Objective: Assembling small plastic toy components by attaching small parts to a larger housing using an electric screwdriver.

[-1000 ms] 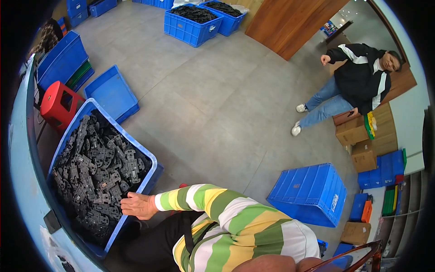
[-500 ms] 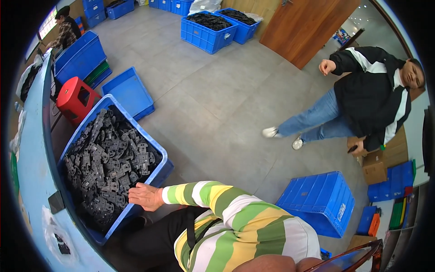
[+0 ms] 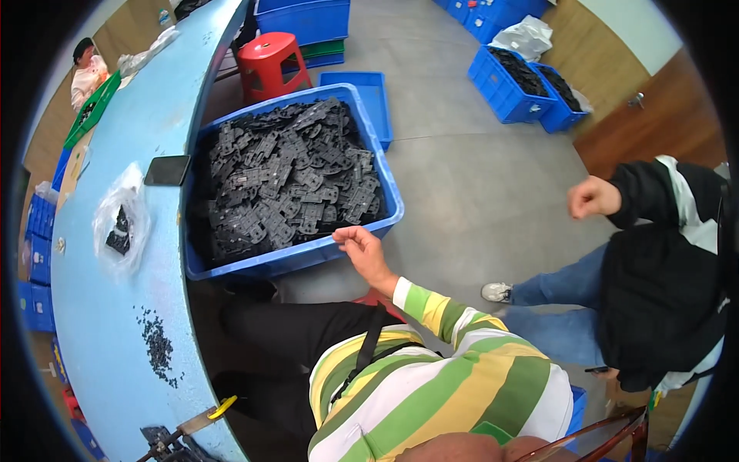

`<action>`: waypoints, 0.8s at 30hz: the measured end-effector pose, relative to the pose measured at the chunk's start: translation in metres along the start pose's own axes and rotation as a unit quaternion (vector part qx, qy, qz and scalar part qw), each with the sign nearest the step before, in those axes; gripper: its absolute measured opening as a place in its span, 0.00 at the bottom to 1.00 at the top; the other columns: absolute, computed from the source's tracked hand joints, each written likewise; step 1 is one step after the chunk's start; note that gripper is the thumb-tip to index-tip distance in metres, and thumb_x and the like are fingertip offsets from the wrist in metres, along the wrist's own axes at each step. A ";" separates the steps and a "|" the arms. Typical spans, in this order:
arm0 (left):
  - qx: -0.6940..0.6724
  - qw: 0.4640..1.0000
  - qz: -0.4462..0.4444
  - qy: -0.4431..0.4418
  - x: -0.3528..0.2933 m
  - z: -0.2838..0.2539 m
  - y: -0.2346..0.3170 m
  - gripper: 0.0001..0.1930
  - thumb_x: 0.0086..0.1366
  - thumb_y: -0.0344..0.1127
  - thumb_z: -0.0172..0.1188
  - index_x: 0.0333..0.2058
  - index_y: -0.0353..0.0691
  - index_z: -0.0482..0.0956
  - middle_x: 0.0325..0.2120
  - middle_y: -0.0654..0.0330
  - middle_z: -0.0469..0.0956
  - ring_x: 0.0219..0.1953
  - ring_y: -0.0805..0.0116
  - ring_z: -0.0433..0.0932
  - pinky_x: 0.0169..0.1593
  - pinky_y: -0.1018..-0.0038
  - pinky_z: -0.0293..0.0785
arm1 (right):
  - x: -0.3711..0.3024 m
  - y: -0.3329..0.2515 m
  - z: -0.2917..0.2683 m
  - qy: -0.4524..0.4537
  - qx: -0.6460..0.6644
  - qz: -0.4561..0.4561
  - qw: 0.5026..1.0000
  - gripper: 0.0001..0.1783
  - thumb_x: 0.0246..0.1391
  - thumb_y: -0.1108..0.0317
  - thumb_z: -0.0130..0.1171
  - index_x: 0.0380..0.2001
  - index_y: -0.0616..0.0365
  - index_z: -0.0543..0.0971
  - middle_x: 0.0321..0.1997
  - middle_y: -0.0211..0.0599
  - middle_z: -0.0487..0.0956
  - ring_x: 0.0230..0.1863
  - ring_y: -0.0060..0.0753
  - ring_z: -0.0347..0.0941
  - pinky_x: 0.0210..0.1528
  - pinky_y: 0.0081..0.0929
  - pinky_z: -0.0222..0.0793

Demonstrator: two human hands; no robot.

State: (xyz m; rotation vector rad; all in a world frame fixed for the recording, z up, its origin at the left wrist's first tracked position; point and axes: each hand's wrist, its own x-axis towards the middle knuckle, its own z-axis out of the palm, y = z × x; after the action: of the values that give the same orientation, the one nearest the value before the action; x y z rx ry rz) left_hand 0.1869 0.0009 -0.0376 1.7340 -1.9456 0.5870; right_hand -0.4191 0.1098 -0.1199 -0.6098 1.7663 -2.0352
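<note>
My right hand (image 3: pixel 362 250), in a green, yellow and white striped sleeve, hovers at the near rim of a large blue crate (image 3: pixel 339 254). The fingers are partly stretched out and apart, with nothing visible in them. Flat black plastic parts (image 3: pixel 289 173) with cut-outs fill the crate in a loose heap. My left hand is out of sight.
On the light blue table (image 3: pixel 154 300) lie a dark phone (image 3: pixel 167 171), a clear plastic bag (image 3: pixel 123 223), small black pieces (image 3: pixel 158 346) and a yellow-handled tool (image 3: pixel 208 418). A red stool (image 3: pixel 269 65) stands behind the crate. A person (image 3: pixel 654 300) stands at right.
My view has turned left, bringing more of the table into sight. My right hand has drawn back from the parts toward the crate's rim. The person at right appears closer.
</note>
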 end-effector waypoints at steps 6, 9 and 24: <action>0.010 0.999 -0.034 -0.019 0.006 -0.014 0.018 0.20 0.63 0.40 0.56 0.47 0.29 0.77 0.40 0.36 0.78 0.42 0.34 0.75 0.51 0.45 0.70 | -0.012 -0.038 -0.023 -0.044 0.472 0.243 0.846 0.17 0.65 0.67 0.48 0.52 0.63 0.76 0.56 0.48 0.78 0.57 0.49 0.75 0.63 0.49 0.69; 0.021 0.999 -0.034 -0.019 0.007 -0.010 0.016 0.20 0.62 0.38 0.55 0.49 0.30 0.76 0.43 0.38 0.78 0.44 0.36 0.75 0.52 0.48 0.70 | -0.008 -0.089 -0.033 -0.048 0.640 0.262 0.721 0.21 0.66 0.61 0.47 0.53 0.65 0.75 0.59 0.49 0.76 0.62 0.49 0.71 0.67 0.50 0.64; 0.010 0.999 -0.043 -0.024 0.010 -0.011 0.019 0.25 0.59 0.29 0.53 0.57 0.34 0.73 0.53 0.44 0.76 0.54 0.43 0.74 0.59 0.57 0.68 | -0.015 -0.184 0.074 -0.152 0.632 0.388 0.653 0.22 0.66 0.57 0.48 0.53 0.63 0.76 0.57 0.44 0.77 0.60 0.45 0.72 0.68 0.44 0.61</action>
State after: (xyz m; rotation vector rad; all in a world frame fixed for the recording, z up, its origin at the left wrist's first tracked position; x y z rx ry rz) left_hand 0.1676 0.0016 -0.0230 1.8507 -1.8917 0.5415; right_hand -0.3655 0.0824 0.0697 0.2547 0.0183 -1.7441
